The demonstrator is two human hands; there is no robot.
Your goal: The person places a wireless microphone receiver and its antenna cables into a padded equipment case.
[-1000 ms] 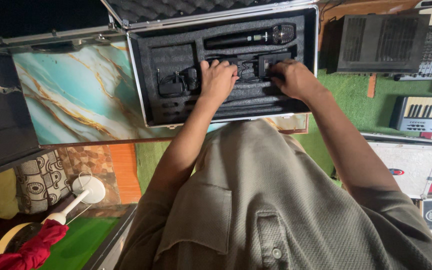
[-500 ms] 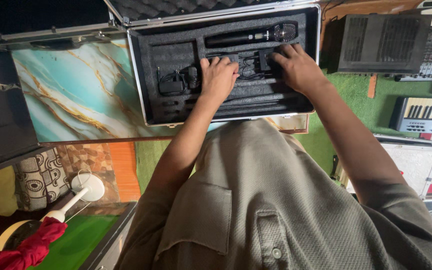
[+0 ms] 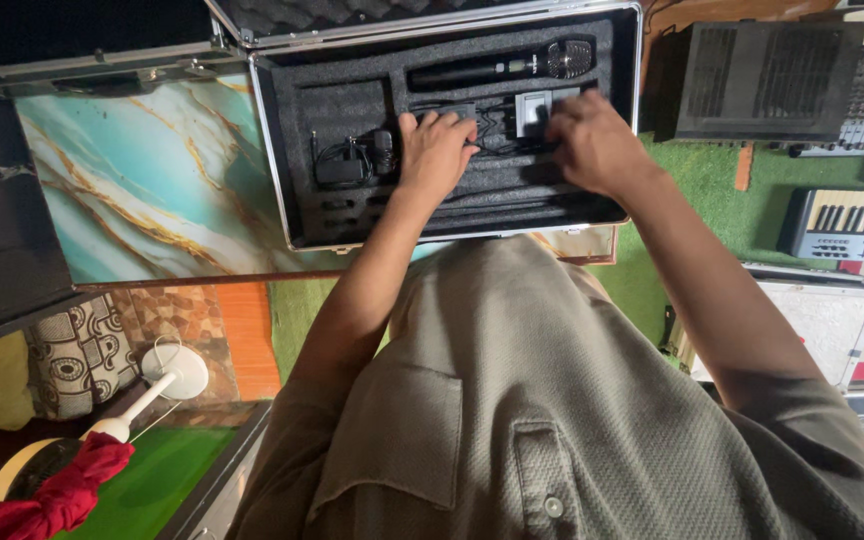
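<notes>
Both hands lie palm-down in the open metal case (image 3: 274, 150), and whether either one grips anything I cannot tell, because the fingers hide what is under them. Left hand (image 3: 438, 150) rests near the middle of the black foam lining, fingertips on a tangle of thin black cables (image 3: 492, 122). Right hand (image 3: 595, 140) covers the foam to the right of it, fingers curled over the edge of a small grey box (image 3: 533, 108) seated in its cut-out. A black microphone (image 3: 512, 66) lies in the far slot, untouched, its mesh head pointing right. At the left of the case, a small black adapter with a coiled cord (image 3: 347, 160) sits in its own pocket.

The case rests on a marbled teal tabletop (image 3: 132, 170), its near edge hanging over the table's front. As I judge it, pressing hard on that near side could tip the case toward the person. Pulling the cables could also drag the grey box out of its slot or snag a plug.
</notes>
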